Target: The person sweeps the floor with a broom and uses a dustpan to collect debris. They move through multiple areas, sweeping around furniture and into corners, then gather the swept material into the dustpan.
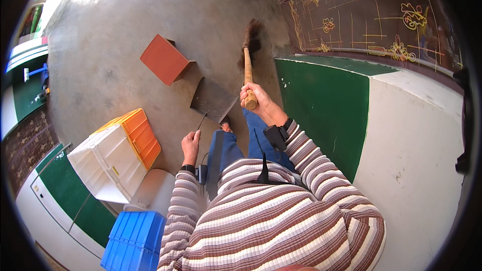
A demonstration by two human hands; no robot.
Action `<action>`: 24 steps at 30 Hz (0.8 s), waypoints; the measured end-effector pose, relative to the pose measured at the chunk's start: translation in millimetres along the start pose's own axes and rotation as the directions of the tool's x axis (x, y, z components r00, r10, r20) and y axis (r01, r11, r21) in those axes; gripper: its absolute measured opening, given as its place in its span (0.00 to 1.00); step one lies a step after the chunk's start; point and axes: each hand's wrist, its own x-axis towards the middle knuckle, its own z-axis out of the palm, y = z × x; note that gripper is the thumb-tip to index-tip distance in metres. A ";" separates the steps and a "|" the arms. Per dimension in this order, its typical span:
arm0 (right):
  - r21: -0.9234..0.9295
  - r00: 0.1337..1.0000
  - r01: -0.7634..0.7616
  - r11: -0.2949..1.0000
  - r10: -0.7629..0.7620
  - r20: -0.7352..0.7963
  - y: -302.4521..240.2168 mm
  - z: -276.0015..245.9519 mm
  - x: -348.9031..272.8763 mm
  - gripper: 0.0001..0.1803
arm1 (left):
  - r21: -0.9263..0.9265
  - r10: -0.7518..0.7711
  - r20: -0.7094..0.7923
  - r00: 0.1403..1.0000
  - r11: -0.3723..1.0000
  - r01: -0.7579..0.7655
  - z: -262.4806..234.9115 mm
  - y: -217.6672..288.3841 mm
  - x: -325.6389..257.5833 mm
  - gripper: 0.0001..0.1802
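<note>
In my right hand (pixel 256 101) is a broom (pixel 247 68), gripped near the end of its wooden handle. Its dark bristle head (pixel 254 30) rests on the floor beyond, beside the green wall. My left hand (pixel 191 145) is closed around the thin metal handle of a dustpan (pixel 213 99). The dark pan lies on the floor ahead of my feet, left of the broom, and looks bare from here. Just past it stands a small reddish-brown stool (pixel 165 60), close to the pan's far edge.
White (pixel 108 163) and orange (pixel 134 135) plastic crates stand at my left, with a blue crate (pixel 133 241) nearer. A pale rounded container (pixel 153 188) sits between them. A green-and-white wall (pixel 326 105) runs along my right, below a dark patterned curtain (pixel 371 15). Grey concrete floor (pixel 110 35) stretches ahead.
</note>
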 end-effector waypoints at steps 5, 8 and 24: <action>0.277 0.955 -0.162 0.947 0.080 0.286 -77.3 -15.9 -10.6 0.09 | -0.112 -0.031 -0.013 0.999 0.993 0.030 2.3 46.8 27.8 0.22; 0.230 0.919 -0.196 0.953 0.097 0.382 -101.7 -31.6 -45.8 0.08 | -0.143 -0.012 -0.044 0.999 0.990 0.005 0.8 73.6 43.1 0.21; -0.247 0.937 0.178 0.953 -0.240 -0.252 -122.5 30.5 52.4 0.09 | -0.307 0.071 0.070 0.995 0.951 -0.046 -17.7 174.1 144.7 0.22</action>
